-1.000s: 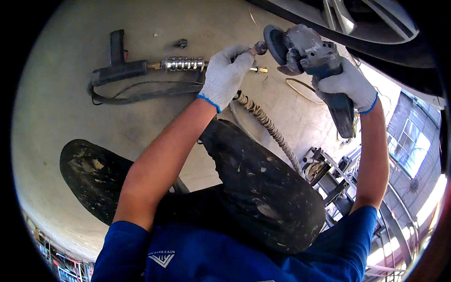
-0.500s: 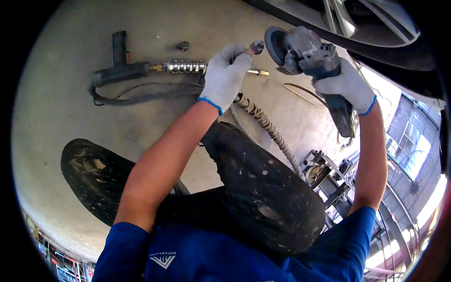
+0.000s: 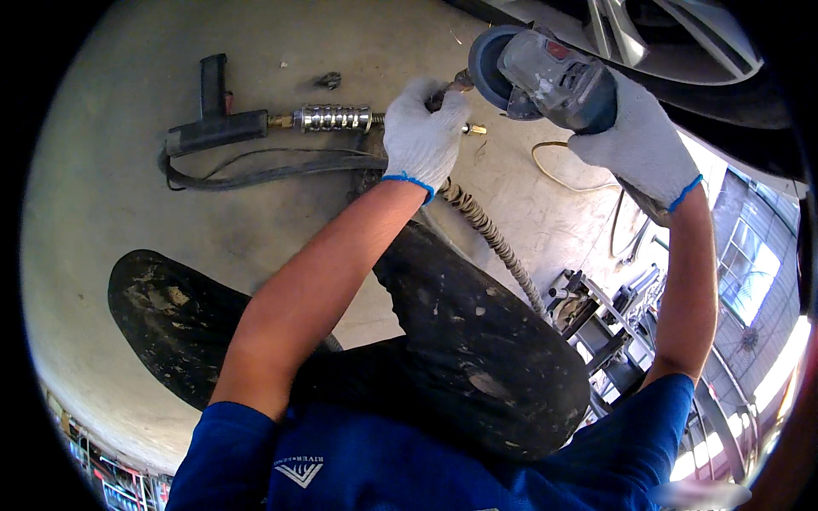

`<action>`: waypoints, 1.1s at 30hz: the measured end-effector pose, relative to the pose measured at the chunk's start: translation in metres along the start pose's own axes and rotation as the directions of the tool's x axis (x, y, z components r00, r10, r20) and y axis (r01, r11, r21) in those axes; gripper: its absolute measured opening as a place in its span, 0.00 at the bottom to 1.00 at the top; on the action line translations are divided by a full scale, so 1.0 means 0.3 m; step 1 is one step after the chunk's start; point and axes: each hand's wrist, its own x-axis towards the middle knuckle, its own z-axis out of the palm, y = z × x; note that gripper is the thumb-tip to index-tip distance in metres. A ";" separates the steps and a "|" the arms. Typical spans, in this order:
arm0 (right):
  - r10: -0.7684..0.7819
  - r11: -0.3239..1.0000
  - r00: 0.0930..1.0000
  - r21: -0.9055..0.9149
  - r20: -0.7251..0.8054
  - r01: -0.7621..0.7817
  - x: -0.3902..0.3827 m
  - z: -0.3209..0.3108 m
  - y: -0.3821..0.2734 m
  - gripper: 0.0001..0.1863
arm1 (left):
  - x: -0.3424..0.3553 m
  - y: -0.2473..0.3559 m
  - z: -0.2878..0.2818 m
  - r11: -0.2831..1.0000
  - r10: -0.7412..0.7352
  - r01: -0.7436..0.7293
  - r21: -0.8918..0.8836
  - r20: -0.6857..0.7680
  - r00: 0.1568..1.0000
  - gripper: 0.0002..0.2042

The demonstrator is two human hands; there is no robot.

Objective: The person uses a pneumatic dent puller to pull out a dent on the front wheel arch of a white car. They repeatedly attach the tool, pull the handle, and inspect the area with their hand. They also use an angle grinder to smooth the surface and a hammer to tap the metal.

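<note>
My left hand (image 3: 426,129), in a white knit glove with a blue cuff, is closed on a short brownish metal piece with a knobbed end (image 3: 463,81). My right hand (image 3: 645,140), gloved the same way, grips the body of an angle grinder (image 3: 554,78). The grinder's round grey disc (image 3: 489,70) faces left, with its edge at the knobbed end; whether they touch I cannot tell. Below my left hand, partly hidden by it, lies a black pistol-grip tool (image 3: 215,128) with a shiny ribbed metal sleeve (image 3: 335,117) on its shaft.
A cloth-wrapped hose (image 3: 494,232) and a black cable (image 3: 281,170) run over the concrete floor. A car wheel (image 3: 682,43) stands at the upper right. Metal equipment (image 3: 601,324) is at the right. A small dark lump (image 3: 328,80) lies on the floor.
My right hand has turned the grinder and moved it up and left, bringing the disc to the metal piece. My left hand has shifted slightly right and tilted.
</note>
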 end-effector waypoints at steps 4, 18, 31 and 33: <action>0.042 0.989 0.998 -0.141 -0.037 -0.047 0.015 0.005 -0.011 0.33 | 0.012 -0.005 -0.026 0.999 -0.042 0.042 -0.008 0.039 0.998 0.14; 0.024 1.000 0.999 0.020 -0.032 -0.023 0.037 0.013 0.002 0.31 | 0.063 -0.079 -0.042 0.985 -0.036 0.055 -0.162 0.115 0.993 0.17; 0.389 0.760 0.921 0.556 0.024 -0.336 -0.033 0.171 0.069 0.20 | -0.115 -0.069 -0.286 0.978 0.134 -0.127 0.166 -0.035 0.990 0.19; 0.455 0.623 0.890 0.701 0.035 -0.346 -0.032 0.252 0.081 0.18 | -0.167 -0.064 -0.258 0.918 0.140 -0.250 0.307 0.339 0.930 0.15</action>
